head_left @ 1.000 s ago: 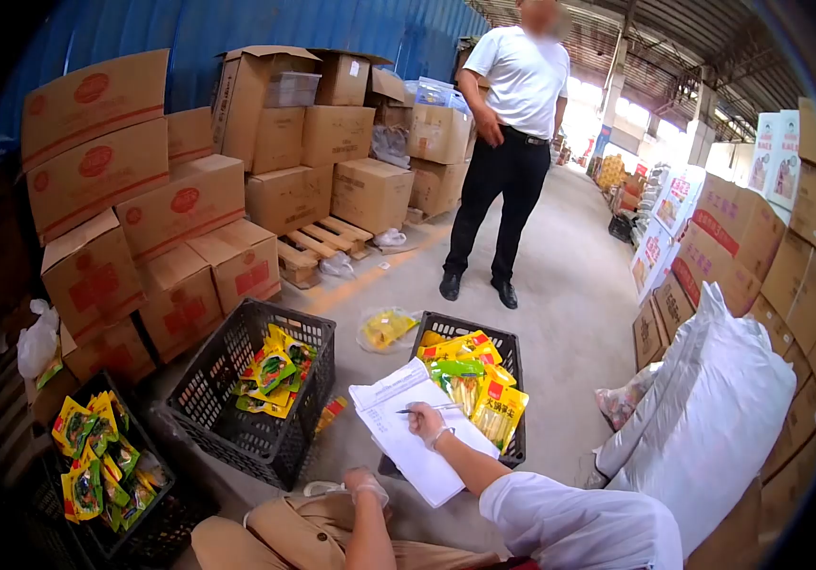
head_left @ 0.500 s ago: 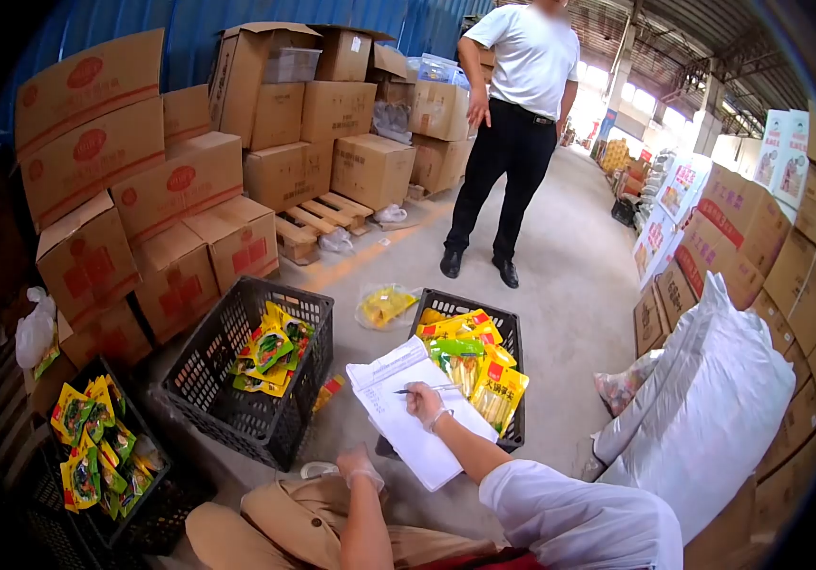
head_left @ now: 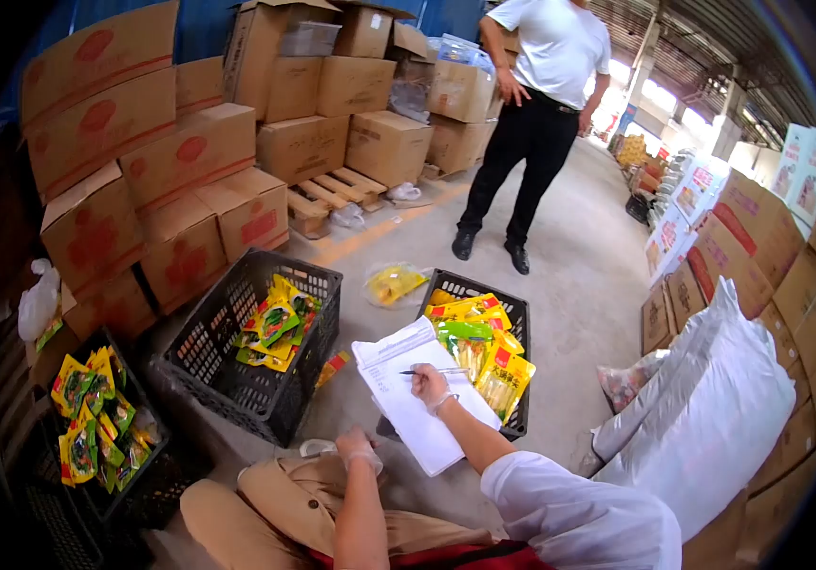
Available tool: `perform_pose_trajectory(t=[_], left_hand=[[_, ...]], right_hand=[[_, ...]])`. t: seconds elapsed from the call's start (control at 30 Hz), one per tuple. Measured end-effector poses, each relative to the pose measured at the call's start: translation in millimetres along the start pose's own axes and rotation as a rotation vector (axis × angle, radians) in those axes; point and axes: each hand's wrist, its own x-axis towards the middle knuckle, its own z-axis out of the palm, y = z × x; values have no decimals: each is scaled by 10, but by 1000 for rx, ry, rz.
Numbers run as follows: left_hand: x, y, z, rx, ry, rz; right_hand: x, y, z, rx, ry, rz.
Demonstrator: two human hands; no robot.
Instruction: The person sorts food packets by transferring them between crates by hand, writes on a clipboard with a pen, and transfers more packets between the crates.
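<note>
My right hand (head_left: 430,388), in a clear plastic glove, is closed round a dark pen (head_left: 438,370) whose tip points left over the paper. Beneath it lies a stack of white sheets (head_left: 417,432) with writing on the upper part. The sheets partly cover a black crate (head_left: 524,328) of yellow and green food packets (head_left: 503,380). My left hand (head_left: 358,446), also gloved, is by my bent knee (head_left: 284,484), close to a small white loop-like object (head_left: 317,447). Its fingers are too unclear to tell whether they are curled round anything.
Two more black crates, one in the middle (head_left: 227,404) and one at lower left (head_left: 156,480), hold packets. Cardboard boxes (head_left: 94,223) stack along the left and right. A person in a white shirt (head_left: 560,52) stands ahead. A large white sack (head_left: 702,418) leans at right.
My view has tilted and shifted slightly, so the standing person's head is out of frame. The pen remains in my right hand over the sheets. My left hand stays by the knee.
</note>
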Motion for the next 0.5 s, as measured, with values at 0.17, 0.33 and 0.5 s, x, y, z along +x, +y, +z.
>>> perform_pose_trajectory(t=[0.17,0.33,0.5], left_hand=[[0,31,-21,-70,26,31],[135,-87,-55,-7,-3,30],[-133,80,-50,234,150,-24]], right_hand=[[48,7,24,23,5,25],[42,16,2,3,-27,-8],[27,17,9,29,-16,2]])
